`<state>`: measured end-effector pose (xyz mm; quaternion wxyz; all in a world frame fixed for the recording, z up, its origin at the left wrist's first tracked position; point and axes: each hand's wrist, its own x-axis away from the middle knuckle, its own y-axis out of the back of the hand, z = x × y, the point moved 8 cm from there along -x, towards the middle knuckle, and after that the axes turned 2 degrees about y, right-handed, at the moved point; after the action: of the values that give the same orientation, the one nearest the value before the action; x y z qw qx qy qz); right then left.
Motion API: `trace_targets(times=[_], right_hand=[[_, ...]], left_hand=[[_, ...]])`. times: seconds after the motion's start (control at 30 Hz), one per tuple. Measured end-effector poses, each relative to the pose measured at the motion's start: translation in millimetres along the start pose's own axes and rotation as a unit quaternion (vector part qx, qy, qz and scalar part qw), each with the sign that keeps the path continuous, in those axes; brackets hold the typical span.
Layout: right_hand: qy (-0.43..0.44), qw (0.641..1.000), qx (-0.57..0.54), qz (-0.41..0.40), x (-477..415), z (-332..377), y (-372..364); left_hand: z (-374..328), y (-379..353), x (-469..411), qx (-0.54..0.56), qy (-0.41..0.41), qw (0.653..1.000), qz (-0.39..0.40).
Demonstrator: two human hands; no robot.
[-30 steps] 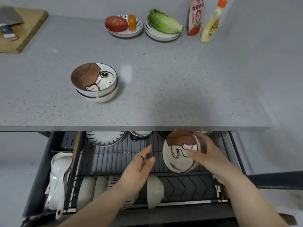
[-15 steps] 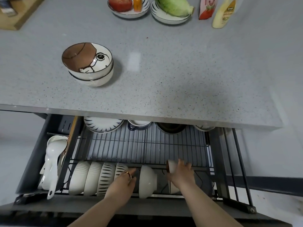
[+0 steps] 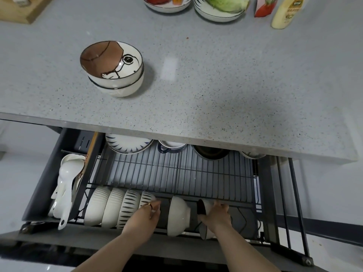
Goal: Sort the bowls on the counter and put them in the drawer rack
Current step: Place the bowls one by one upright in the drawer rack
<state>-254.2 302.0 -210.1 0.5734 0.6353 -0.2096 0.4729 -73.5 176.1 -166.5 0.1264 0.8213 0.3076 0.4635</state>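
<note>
Two cartoon bowls [image 3: 112, 65] sit stacked on the grey counter [image 3: 216, 85]. Below it, the drawer rack [image 3: 176, 173] is pulled out. Along its front row stand several white and striped bowls [image 3: 117, 207] on edge, then a plain white bowl [image 3: 179, 216]. My right hand [image 3: 216, 214] grips a cartoon bowl [image 3: 203, 208] that stands on edge in the front row, to the right of the white bowl. My left hand [image 3: 146, 214], wearing a ring, rests against the striped bowl beside the white one, fingers curled.
White spoons [image 3: 66, 185] fill the drawer's left compartment. Plates and bowls [image 3: 129, 144] sit at the rack's back under the counter edge. On the counter's far side are food plates [image 3: 218, 8], a sauce bottle [image 3: 284, 12] and a cutting board [image 3: 23, 8].
My right hand carried the cartoon bowl down from above the rack into the front row. My left hand dropped to the striped bowls. The view tilted closer to the drawer.
</note>
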Motion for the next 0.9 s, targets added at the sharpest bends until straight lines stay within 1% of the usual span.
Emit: trace_targets(times=[0.1, 0.3, 0.33, 0.4, 0.47, 0.5, 0.53, 0.57, 0.6, 0.67, 0.77, 0.83, 0.9], right_hand=[[0.003, 0.999, -0.031, 0.024, -4, -3, -2], [-0.003, 0.998, -0.051, 0.041, -6, -5, -3], [0.000, 0.999, -0.038, 0.026, -5, -4, 1], [0.019, 0.998, -0.030, -0.051, 1, 2, 15], [0.060, 0.985, -0.040, -0.154, 12, 12, 31], [0.087, 0.977, -0.036, -0.192, 19, 19, 36], [0.111, 0.971, -0.031, -0.209, 24, 27, 37], [0.133, 0.969, -0.033, -0.206, 28, 36, 34], [0.148, 0.970, -0.046, -0.185, 30, 43, 28], [0.157, 0.979, -0.066, -0.112, 30, 58, 8], [0.108, 0.994, -0.029, -0.019, 24, 68, -24], [0.066, 0.998, -0.006, 0.012, 20, 71, -41], [0.042, 0.999, 0.017, 0.020, 17, 74, -51]], left_hand=[[3, 2, -1, 0.003, -0.001, 1.000, 0.001], [5, 3, 0, -0.015, 0.003, 1.000, 0.002], [5, 2, 0, -0.016, 0.001, 1.000, 0.003], [5, 3, 0, -0.017, 0.001, 1.000, 0.003], [6, 3, 0, -0.008, 0.001, 1.000, 0.003], [7, 4, 0, -0.002, 0.002, 1.000, 0.004], [8, 4, 0, 0.002, 0.002, 1.000, 0.005], [8, 6, 1, 0.005, 0.003, 1.000, 0.005], [10, 7, 1, 0.011, 0.004, 1.000, 0.005], [13, 10, 1, 0.018, 0.006, 1.000, 0.002], [20, 19, 1, 0.026, 0.015, 1.000, -0.007], [27, 26, 0, 0.039, 0.022, 0.999, -0.016], [34, 33, 1, 0.033, 0.022, 0.999, -0.023]])
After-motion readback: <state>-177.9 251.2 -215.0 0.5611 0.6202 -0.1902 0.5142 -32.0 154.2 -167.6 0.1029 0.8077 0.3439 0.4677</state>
